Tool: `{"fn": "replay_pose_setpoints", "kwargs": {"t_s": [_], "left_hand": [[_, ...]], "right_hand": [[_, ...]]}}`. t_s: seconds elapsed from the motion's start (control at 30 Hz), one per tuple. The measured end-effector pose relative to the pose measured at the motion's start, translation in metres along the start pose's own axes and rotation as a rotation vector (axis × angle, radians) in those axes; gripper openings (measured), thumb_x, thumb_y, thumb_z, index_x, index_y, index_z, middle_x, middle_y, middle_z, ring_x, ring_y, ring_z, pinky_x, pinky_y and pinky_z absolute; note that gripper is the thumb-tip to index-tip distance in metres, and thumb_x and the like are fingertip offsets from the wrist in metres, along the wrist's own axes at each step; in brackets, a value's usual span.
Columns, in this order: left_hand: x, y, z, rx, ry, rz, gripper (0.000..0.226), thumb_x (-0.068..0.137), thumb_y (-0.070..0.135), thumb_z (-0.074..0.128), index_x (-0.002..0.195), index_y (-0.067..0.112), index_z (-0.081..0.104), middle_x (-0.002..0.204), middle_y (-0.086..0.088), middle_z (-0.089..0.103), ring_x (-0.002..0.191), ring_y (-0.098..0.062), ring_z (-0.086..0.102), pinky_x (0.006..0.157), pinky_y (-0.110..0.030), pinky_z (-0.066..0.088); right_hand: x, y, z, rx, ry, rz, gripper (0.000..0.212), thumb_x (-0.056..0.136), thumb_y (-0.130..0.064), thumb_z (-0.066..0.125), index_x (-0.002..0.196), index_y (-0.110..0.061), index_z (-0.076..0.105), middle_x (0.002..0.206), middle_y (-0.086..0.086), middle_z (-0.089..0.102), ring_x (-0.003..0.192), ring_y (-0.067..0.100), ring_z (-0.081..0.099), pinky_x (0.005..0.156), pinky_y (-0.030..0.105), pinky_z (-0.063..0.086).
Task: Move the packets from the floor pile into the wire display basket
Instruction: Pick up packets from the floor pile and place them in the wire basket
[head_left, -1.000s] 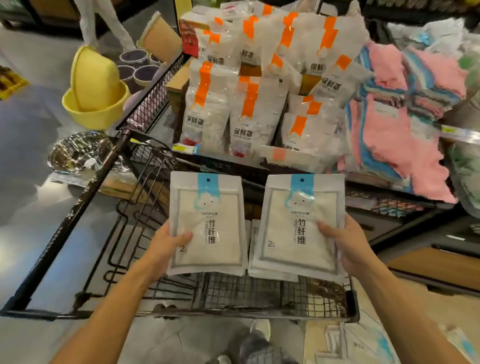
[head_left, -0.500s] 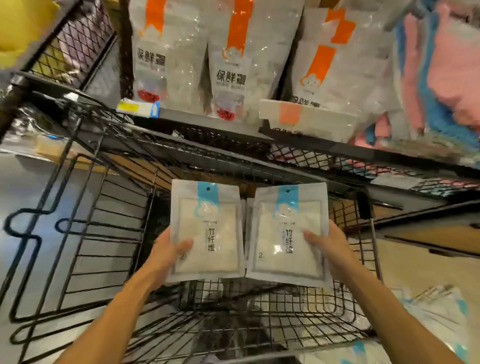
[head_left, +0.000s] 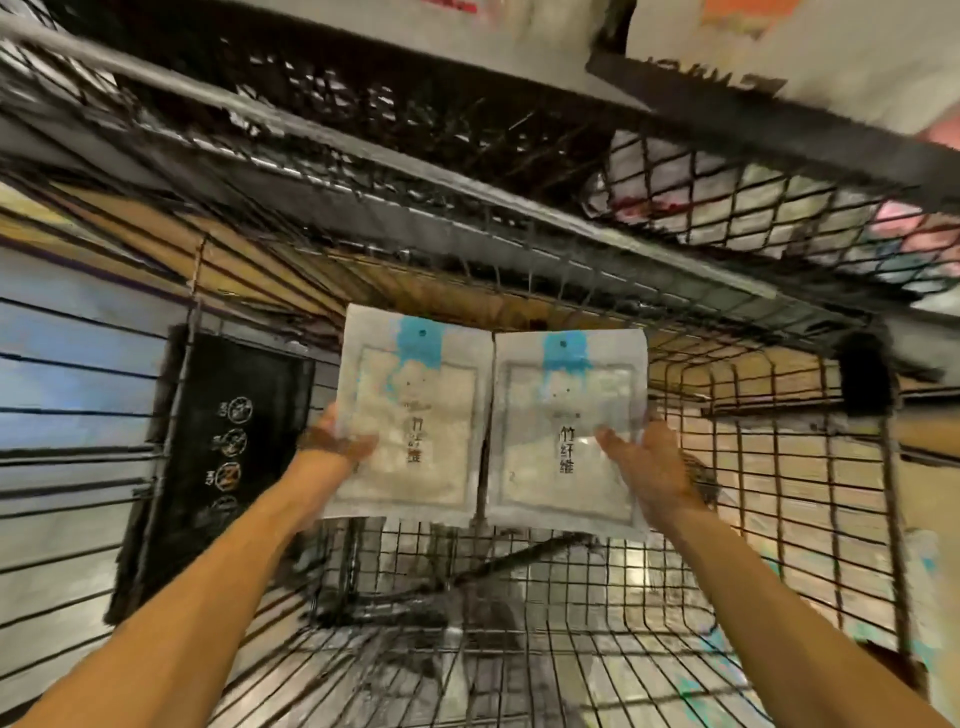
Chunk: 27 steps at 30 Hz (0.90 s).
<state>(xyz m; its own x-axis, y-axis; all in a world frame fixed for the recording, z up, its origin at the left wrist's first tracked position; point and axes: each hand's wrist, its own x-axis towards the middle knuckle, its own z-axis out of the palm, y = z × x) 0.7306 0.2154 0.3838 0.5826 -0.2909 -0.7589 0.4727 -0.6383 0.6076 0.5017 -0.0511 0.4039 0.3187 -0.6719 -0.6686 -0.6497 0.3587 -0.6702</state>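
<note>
Head view: my left hand (head_left: 337, 441) pinches one packet (head_left: 410, 415), my right hand (head_left: 644, 462) another packet (head_left: 566, 431), inside the wire basket (head_left: 779, 519). With edge-only grips toward 12 o'clock, I judge either could slip and land crooked.

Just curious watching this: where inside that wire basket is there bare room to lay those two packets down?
The basket floor shows bare mesh below the packets and toward its right wall. Crowded spots: the black sign left, the shelf close overhead.

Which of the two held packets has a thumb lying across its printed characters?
The right packet, held by the right hand; its thumb reaches the characters. The left hand grips only the left packet's edge.
</note>
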Motion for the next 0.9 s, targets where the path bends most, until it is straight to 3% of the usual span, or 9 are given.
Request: {"fn": "replay_pose_setpoints", "kwargs": {"t_s": [0.07, 0.13, 0.27, 0.4, 0.53, 0.67, 0.73, 0.83, 0.9], "left_hand": [[0.011, -0.006, 0.008, 0.065, 0.047, -0.031, 0.041, 0.089, 0.005, 0.073, 0.127, 0.008, 0.059, 0.114, -0.012, 0.07, 0.105, -0.035, 0.065, 0.078, -0.037, 0.052], [0.016, -0.007, 0.016, 0.272, 0.16, -0.027, 0.053, 0.091, 0.009, 0.073, 0.138, 0.004, 0.05, 0.128, -0.02, 0.063, 0.117, -0.041, 0.06, 0.087, -0.039, 0.047], [0.016, -0.007, 0.029, 0.384, 0.241, 0.049, 0.092, 0.086, 0.012, 0.072, 0.162, 0.02, 0.019, 0.142, -0.022, 0.049, 0.12, -0.044, 0.055, 0.093, -0.044, 0.047], [0.024, -0.015, 0.039, 0.835, 0.274, 0.08, 0.073, 0.1, 0.012, 0.045, 0.164, 0.021, 0.011, 0.148, -0.029, 0.033, 0.131, -0.043, 0.039, 0.107, -0.048, 0.037], [0.023, -0.014, 0.048, 0.907, 0.251, 0.012, 0.065, 0.107, 0.024, 0.028, 0.163, 0.018, -0.004, 0.168, -0.024, -0.002, 0.154, -0.044, 0.008, 0.125, -0.048, 0.014], [0.02, -0.001, 0.048, 0.996, 0.201, 0.065, 0.064, 0.102, 0.04, 0.004, 0.162, 0.023, -0.008, 0.17, -0.013, -0.011, 0.156, -0.039, 0.0, 0.126, -0.052, 0.015], [0.013, 0.012, 0.045, 1.047, 0.163, 0.108, 0.064, 0.102, 0.04, 0.005, 0.163, 0.023, -0.008, 0.17, -0.012, -0.01, 0.157, -0.036, 0.0, 0.127, -0.049, 0.017], [-0.016, 0.04, 0.043, 1.045, 0.168, 0.212, 0.066, 0.107, 0.038, 0.03, 0.164, 0.023, 0.0, 0.17, -0.016, 0.002, 0.156, -0.033, 0.011, 0.122, -0.043, 0.022], [-0.04, 0.063, 0.041, 1.076, 0.177, 0.308, 0.067, 0.107, 0.04, 0.035, 0.164, 0.023, 0.005, 0.17, -0.017, 0.008, 0.155, -0.033, 0.014, 0.122, -0.044, 0.021]], "right_hand": [[0.004, 0.005, 0.006, -0.091, 0.037, -0.042, 0.038, 0.096, -0.009, 0.071, 0.133, -0.013, 0.061, 0.121, 0.006, 0.073, 0.091, 0.014, 0.074, 0.073, 0.031, 0.064], [0.008, 0.013, 0.01, -0.177, 0.117, -0.065, 0.04, 0.088, -0.021, 0.077, 0.125, -0.022, 0.061, 0.118, 0.0, 0.074, 0.101, 0.02, 0.073, 0.086, 0.049, 0.062], [0.012, 0.023, 0.018, -0.33, 0.202, -0.105, 0.046, 0.084, -0.024, 0.078, 0.12, -0.024, 0.051, 0.118, -0.001, 0.07, 0.107, 0.025, 0.069, 0.087, 0.054, 0.06], [0.005, 0.016, 0.031, -0.657, 0.275, -0.137, 0.074, 0.087, -0.028, 0.075, 0.146, -0.005, 0.037, 0.139, 0.02, 0.049, 0.121, 0.039, 0.054, 0.091, 0.052, 0.057], [0.0, 0.01, 0.035, -0.925, 0.319, -0.15, 0.075, 0.094, -0.038, 0.067, 0.15, -0.002, 0.033, 0.15, 0.029, 0.038, 0.136, 0.046, 0.039, 0.11, 0.056, 0.039], [-0.005, -0.001, 0.024, -1.033, 0.187, -0.265, 0.07, 0.101, -0.051, 0.05, 0.156, -0.01, 0.035, 0.164, 0.02, 0.027, 0.15, 0.039, 0.028, 0.118, 0.057, 0.037], [-0.009, -0.011, 0.015, -1.034, 0.145, -0.342, 0.075, 0.101, -0.05, 0.051, 0.16, -0.01, 0.028, 0.166, 0.02, 0.025, 0.153, 0.037, 0.025, 0.124, 0.054, 0.029], [-0.022, -0.032, 0.001, -1.091, 0.148, -0.368, 0.078, 0.102, -0.057, 0.045, 0.164, -0.018, 0.017, 0.171, 0.012, 0.016, 0.157, 0.03, 0.018, 0.128, 0.048, 0.018], [-0.032, -0.047, -0.009, -1.11, 0.133, -0.367, 0.076, 0.101, -0.061, 0.039, 0.163, -0.024, 0.014, 0.172, 0.008, 0.015, 0.157, 0.028, 0.016, 0.13, 0.045, 0.01]]}}
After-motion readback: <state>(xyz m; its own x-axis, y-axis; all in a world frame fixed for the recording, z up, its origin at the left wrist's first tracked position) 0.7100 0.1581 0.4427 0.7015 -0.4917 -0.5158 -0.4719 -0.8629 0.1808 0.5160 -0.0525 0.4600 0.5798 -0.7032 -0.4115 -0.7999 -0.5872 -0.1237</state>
